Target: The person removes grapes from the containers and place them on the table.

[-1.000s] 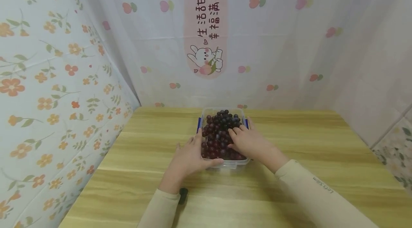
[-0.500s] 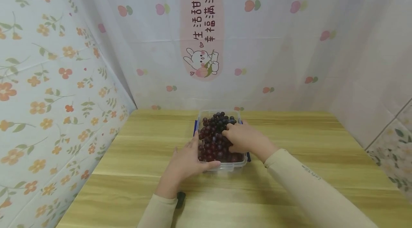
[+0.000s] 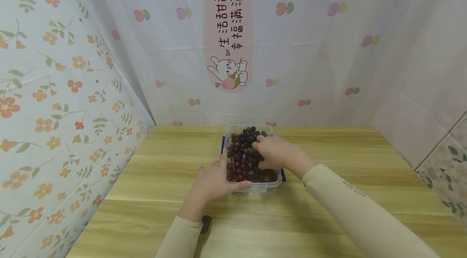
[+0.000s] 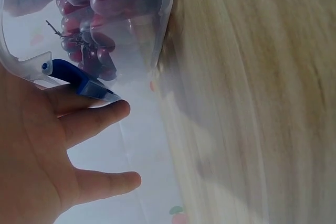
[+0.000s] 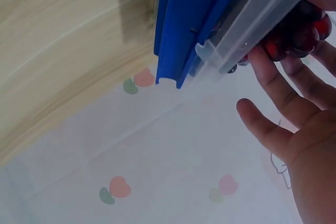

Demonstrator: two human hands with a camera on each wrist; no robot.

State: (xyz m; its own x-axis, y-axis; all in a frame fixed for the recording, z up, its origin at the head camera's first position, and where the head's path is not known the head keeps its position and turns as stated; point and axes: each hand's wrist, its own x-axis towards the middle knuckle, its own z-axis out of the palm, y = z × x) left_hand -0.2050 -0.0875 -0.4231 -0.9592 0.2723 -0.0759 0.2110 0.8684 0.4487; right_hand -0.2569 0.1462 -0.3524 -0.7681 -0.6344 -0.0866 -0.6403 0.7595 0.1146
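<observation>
A clear plastic container (image 3: 268, 185) with blue side latches (image 5: 184, 24) stands on the table, filled with dark red and purple grapes (image 3: 241, 167). My left hand (image 3: 211, 183) rests against its near left corner, thumb along the front rim and fingers along the left side. In the left wrist view those fingers (image 4: 94, 124) are straight and spread beside a latch (image 4: 79, 80). My right hand (image 3: 276, 152) reaches over the right rim into the grapes. Its thumb and curled fingers have grapes (image 5: 294, 38) between them in the right wrist view; the head view hides the fingertips.
The wood-grain table (image 3: 328, 152) ends at a white printed curtain (image 3: 310, 59) just behind the container. A floral cloth (image 3: 62, 120) borders the left side. A small dark object (image 3: 206, 224) shows beside the left wrist.
My right hand has shifted a little left over the grapes, its fingers bending further in among them. The left hand stays at the container's corner. The head view has tilted slightly.
</observation>
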